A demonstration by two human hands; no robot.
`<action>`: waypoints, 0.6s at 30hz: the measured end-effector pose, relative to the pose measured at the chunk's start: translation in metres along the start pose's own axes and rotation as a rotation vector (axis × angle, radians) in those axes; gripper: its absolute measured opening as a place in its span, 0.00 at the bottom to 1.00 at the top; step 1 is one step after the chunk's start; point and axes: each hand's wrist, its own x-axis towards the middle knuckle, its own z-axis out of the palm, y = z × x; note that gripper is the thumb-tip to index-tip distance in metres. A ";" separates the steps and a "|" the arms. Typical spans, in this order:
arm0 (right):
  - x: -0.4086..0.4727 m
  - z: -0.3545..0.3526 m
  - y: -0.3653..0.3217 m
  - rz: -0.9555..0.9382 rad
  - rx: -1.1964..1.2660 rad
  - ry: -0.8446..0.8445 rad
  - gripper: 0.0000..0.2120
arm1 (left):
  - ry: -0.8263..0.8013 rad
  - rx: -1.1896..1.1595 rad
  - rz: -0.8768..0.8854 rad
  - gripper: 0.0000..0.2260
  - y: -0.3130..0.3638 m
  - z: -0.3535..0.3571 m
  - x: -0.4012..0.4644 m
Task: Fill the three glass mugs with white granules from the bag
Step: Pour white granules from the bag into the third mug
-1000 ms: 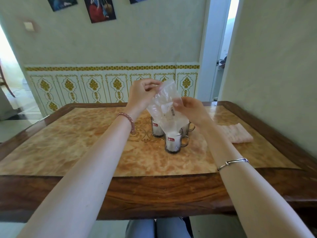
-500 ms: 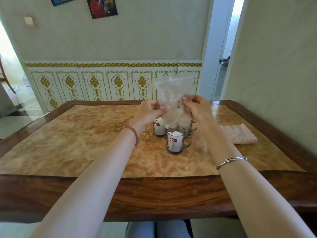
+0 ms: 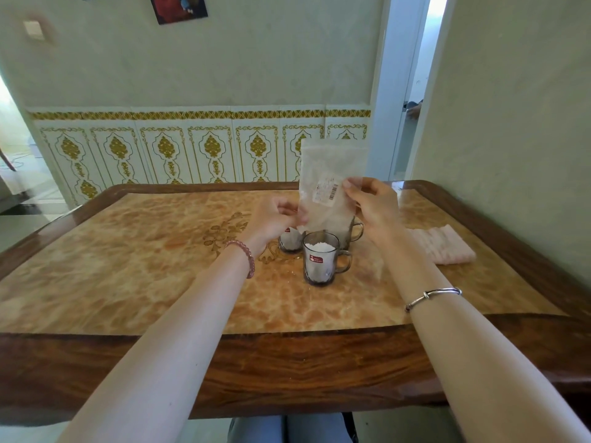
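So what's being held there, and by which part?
The bag, upright above the mugs. The left hand pinches its lower left corner; the right hand pinches its right edge beside the label.

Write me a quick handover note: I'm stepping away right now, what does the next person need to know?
Left hand pinches the bag's lower left edge; right hand pinches its right side.
The bag is held upright above the mugs, a few granules left in it.
Near mug is full of white granules. Left mug also holds granules; its level is partly hidden. Back mug sits behind the bag, fill unclear.
Pink cloth lies to the right.
Left: check the back mug, top up if needed, put the bag down.
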 end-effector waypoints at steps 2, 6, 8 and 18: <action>0.001 0.000 0.001 -0.002 0.001 -0.015 0.08 | -0.027 0.018 -0.017 0.07 -0.001 -0.001 -0.001; 0.002 0.001 0.002 0.021 0.002 -0.047 0.08 | -0.084 -0.026 -0.037 0.15 0.001 -0.004 -0.003; 0.003 0.001 0.003 0.028 -0.005 -0.068 0.10 | -0.093 -0.117 -0.046 0.21 0.001 -0.007 -0.003; -0.002 -0.001 0.003 0.043 -0.051 -0.241 0.13 | 0.014 -0.179 -0.038 0.12 0.005 -0.010 -0.002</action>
